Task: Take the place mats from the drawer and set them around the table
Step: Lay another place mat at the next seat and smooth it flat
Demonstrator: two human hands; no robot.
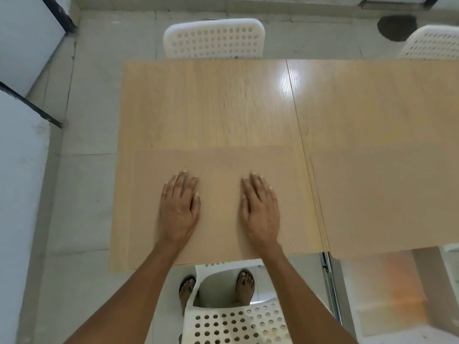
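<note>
Tan mat (216, 160) lies lower centre on the table (211, 103); a second mat (385, 194) lower right. Left hand (179, 209) and right hand (260, 209) rest flat, fingers spread, smoothing the first. Next move, likely: fetch more mats for far seats. Count: two mats, three chairs.

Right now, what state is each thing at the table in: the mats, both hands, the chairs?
Near place mat: laid flat at the table's near edge, under both hands.
Second place mat: laid flat on the right table section, untouched.
Left hand: open, palm down on the near mat.
Right hand: open, palm down on the near mat.
Far chair: upright, pushed against the far edge.
Near chair: upright, below the near edge.
</note>
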